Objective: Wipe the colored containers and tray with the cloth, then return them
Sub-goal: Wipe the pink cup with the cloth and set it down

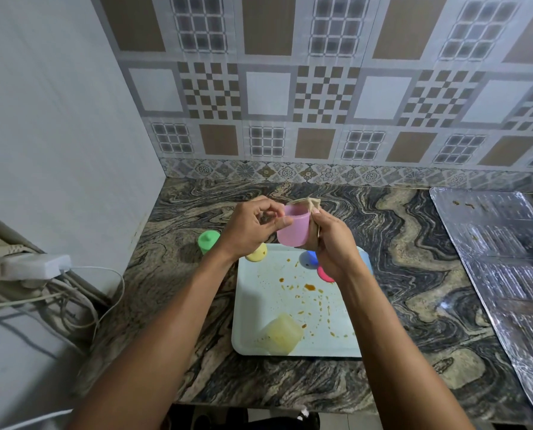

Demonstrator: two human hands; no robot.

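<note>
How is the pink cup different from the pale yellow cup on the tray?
The pink cup is held up by the left hand and right hand; the pale yellow cup rests on the stained tray. The cloth is against the pink cup; nothing wipes the pale yellow cup. The pink cup looks solid, the pale yellow cup see-through. Both are small cups.

Pink container (293, 228), green one (208, 241), yellow one (256, 253), pale blue tray (259, 305) (brown-spattered), swirled black-and-tan marbled table (414, 259), beige cloth (309, 203).
</note>
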